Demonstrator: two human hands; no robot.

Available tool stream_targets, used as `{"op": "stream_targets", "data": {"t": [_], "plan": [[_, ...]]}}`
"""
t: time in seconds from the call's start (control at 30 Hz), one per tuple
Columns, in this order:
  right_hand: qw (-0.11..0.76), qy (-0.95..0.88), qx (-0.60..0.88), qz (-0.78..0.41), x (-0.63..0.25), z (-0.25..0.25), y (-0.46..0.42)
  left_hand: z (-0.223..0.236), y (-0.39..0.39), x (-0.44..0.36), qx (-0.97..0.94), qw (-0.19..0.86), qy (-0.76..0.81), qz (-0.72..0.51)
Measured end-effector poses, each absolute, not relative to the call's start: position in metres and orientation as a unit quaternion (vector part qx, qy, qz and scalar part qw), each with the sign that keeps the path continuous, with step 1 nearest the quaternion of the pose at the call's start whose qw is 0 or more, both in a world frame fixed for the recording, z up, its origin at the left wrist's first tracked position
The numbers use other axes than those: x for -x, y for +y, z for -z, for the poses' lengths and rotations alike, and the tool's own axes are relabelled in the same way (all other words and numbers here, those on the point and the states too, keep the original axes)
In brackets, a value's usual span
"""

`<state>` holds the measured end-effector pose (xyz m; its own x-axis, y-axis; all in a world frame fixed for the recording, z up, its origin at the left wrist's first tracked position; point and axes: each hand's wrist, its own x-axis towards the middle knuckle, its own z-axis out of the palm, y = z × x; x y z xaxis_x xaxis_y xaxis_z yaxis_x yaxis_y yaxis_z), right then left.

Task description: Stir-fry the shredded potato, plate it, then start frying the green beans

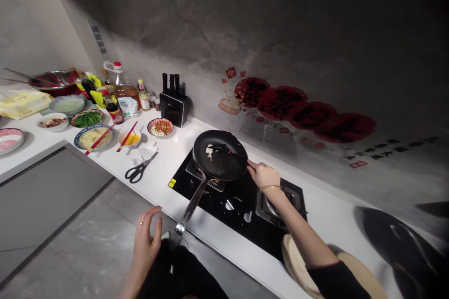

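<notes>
A black frying pan [224, 163] rests on the left burner of the gas hob [231, 215], its metal handle [192, 203] pointing toward me past the counter edge. Small white pieces of food [209, 151] lie in the pan. My right hand [264, 176], with fingers closed, grips a black spatula [240, 157] whose far end reaches into the pan by the food. To the left of the pan handle, my left hand [149, 231] hangs in the air in front of the counter, fingers apart, thumb raised, touching nothing.
Black scissors [136, 171] and crumpled tissue [144, 152] lie left of the hob. Beyond are a plate of chopped chilli [160, 127], a bowl of egg [129, 139] with chopsticks, several food dishes, bottles and a knife block [174, 108]. A wooden board [294, 261] sits at right.
</notes>
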<state>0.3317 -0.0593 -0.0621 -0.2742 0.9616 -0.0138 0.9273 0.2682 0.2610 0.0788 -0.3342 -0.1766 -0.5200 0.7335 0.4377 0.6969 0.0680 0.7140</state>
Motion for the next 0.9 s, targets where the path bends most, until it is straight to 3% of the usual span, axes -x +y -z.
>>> {"op": "stream_targets", "data": {"t": [0.33,0.57,0.9], "plan": [[0.103,0.796,-0.586,-0.113,-0.375,0.039,-0.080,0.176,-0.330,-0.081,-0.485,0.033,0.730,-0.481],[-0.018,0.792,-0.606,-0.075,-0.412,0.061,-0.110,0.171,-0.318,-0.087,-0.505,0.066,0.715,-0.479],[-0.239,0.682,-0.659,0.209,-0.435,0.115,-0.158,0.167,-0.311,-0.088,-0.530,0.114,0.695,-0.472]]}}
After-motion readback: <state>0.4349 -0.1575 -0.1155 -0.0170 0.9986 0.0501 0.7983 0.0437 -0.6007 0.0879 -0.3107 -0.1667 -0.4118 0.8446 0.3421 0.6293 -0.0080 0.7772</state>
